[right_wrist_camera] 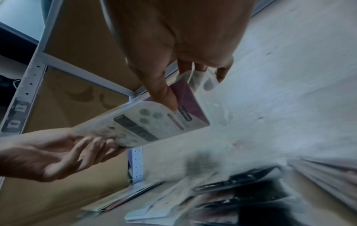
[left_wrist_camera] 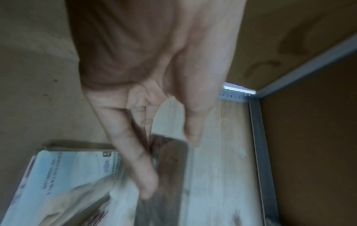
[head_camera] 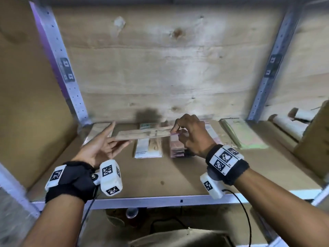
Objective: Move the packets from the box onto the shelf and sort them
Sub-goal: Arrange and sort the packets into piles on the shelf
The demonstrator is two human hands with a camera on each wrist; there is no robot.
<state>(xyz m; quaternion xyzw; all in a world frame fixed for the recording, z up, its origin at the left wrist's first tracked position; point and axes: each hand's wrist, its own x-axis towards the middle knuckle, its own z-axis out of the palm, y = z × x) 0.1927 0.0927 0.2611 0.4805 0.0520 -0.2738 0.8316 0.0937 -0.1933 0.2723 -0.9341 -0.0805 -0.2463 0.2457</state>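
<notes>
Over the shelf board (head_camera: 160,177) a flat packet (head_camera: 142,135) is held level; its printed white and purple face (right_wrist_camera: 146,123) shows in the right wrist view. My right hand (head_camera: 173,130) pinches its right end between thumb and fingers. My left hand (head_camera: 114,139) is open, its straight fingers (right_wrist_camera: 92,146) touching the packet's left end from below. Sorted piles lie at the back of the shelf: a pale pile (head_camera: 99,129) at the left, a white pile (head_camera: 147,150), a pink pile (head_camera: 176,148) under my right hand, and a green pile (head_camera: 243,134).
Perforated metal uprights (head_camera: 71,82) (head_camera: 267,73) frame the bay, with a plywood back. Brown cardboard (head_camera: 35,104) walls the left side. A cardboard box (head_camera: 311,139) and rolled papers (head_camera: 288,125) sit on the right. The shelf's metal front rail (head_camera: 160,200) runs below my wrists.
</notes>
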